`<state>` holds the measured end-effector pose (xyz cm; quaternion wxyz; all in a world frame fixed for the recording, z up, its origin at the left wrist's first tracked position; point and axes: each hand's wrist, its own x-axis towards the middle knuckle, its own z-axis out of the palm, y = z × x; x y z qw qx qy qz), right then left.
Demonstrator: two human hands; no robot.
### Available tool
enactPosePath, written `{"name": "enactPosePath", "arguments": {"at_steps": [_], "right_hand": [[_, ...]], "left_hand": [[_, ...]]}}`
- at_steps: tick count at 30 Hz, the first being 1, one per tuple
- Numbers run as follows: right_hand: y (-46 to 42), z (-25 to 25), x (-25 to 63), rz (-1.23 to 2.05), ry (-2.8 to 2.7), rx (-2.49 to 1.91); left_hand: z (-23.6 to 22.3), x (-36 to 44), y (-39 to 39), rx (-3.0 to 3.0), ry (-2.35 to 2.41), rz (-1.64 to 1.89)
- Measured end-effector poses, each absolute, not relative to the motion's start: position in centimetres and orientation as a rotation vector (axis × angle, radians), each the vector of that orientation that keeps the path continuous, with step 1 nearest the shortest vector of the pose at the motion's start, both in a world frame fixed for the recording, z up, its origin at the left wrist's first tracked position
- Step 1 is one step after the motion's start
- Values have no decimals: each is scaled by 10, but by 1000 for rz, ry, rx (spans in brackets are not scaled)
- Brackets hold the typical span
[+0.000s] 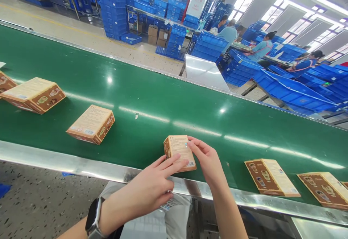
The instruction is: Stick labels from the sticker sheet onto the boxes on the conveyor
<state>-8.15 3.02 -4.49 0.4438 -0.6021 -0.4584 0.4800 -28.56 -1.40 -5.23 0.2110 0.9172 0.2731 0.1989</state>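
Observation:
A small cream-and-brown printed carton point(178, 146) lies on the green conveyor belt point(130, 83) in front of me. My left hand point(160, 179), with a watch on its wrist, rests stretched fingers on the carton's lower part and steadies it; the thumb points below. At the carton's upper right edge, my right hand point(205, 155) has thumb and index finger pinched on a small shiny sticker point(186, 144), which touches or nearly touches the printed face. The other right fingers curl behind and are partly hidden.
Similar cartons sit on the belt to the left point(92, 123) and right point(272, 177). A metal rail point(81, 164) borders the near side. Beyond stand a metal table point(205, 72), stacked blue crates point(112, 7) and several seated people point(262, 50).

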Motion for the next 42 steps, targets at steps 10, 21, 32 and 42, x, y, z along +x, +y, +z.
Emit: {"name": "enactPosePath", "arguments": {"at_steps": [10,21,32,42], "right_hand": [[21,-46,-71,1116,-1086,-1541],[11,-47,-68,555,-1230,-1749],[0,-28,-51,233,-1390,-1731],[-45,-14,-67,449,-2231,-1230]], "left_hand": [[-50,-269,-9,2591,708,494],[-50,-253,-4,2568,619,491],[-42,-263,-6,2078,757,615],[-26,-284,-12,1370,973,546]]}}
